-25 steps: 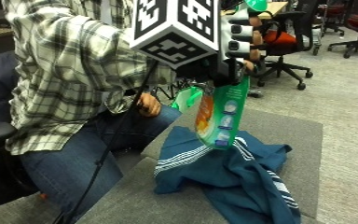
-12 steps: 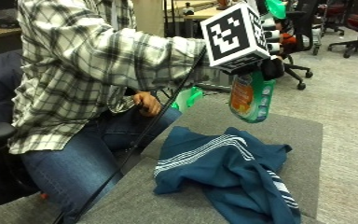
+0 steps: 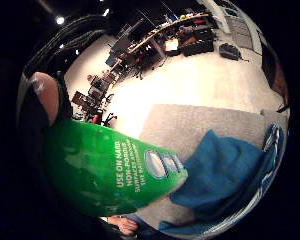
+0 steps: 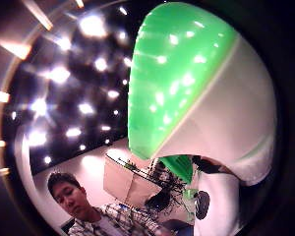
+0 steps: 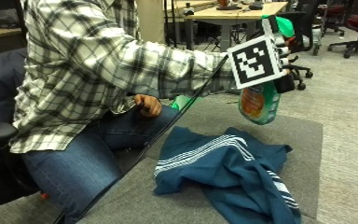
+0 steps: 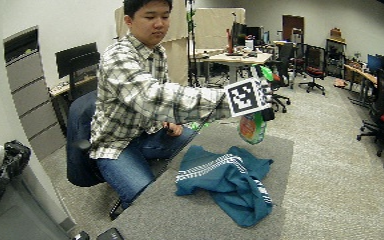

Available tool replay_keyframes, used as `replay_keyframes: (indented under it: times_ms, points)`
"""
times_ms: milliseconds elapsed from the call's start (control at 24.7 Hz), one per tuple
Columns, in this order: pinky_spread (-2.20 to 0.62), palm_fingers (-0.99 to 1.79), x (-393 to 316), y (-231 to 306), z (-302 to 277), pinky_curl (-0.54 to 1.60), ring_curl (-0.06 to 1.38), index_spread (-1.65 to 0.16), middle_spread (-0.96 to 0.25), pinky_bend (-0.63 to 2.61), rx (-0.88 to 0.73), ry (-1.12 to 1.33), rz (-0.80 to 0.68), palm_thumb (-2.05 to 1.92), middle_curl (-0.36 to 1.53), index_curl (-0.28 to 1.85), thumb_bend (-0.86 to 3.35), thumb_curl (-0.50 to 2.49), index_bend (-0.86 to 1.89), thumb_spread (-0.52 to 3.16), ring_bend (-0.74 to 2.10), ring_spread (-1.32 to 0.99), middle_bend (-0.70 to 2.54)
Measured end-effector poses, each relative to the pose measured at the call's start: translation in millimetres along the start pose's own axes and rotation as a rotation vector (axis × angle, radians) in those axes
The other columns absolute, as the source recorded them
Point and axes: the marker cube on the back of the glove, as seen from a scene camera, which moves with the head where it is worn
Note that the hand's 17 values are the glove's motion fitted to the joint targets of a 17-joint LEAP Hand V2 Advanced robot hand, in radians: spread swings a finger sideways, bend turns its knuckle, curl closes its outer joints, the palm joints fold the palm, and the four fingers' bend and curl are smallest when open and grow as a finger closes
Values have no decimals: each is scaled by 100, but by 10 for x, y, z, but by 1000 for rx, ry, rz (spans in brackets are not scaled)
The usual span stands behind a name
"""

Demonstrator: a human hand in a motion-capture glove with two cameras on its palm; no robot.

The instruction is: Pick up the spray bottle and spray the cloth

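A green spray bottle (image 5: 259,105) with an orange label hangs in the air above the far side of the grey table (image 5: 303,135). My gloved right hand (image 5: 283,81) grips it by the neck, the arm stretched out from the seated person. The bottle's green body (image 3: 110,170) fills much of the little finger side palm view, and its green and white head (image 4: 187,88) fills the thumb side view. A crumpled blue cloth (image 5: 229,163) with white stripes lies on the table, below the bottle and nearer the camera. The wide outside view shows the bottle (image 6: 252,127) above the cloth (image 6: 228,177).
The person's bare left hand (image 5: 148,105) rests on the lap beside a small green object (image 5: 182,100) at the table's edge. Office chairs (image 5: 353,23) and a desk (image 5: 235,11) stand on the carpet behind the table.
My right hand has carried the bottle away from the person, from over the cloth's middle to beyond its far edge. The cloth has not moved.
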Motion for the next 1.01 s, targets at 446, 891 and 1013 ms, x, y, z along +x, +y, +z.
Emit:
replay_keyframes:
  times_ms: [446,891,1013]
  points:
    - [-8,117,352,223,538,42,53,-27,-9,32,-92,-91,21,100,59,69,-3,81,21,44,54,-15,51]
    - [-7,114,339,277,616,42,53,-26,-8,31,-151,-99,-18,100,59,69,-3,80,18,48,50,-13,48]
    - [-7,114,373,320,624,42,52,-26,-8,31,-188,-54,-39,100,58,68,-3,79,17,49,50,-13,47]
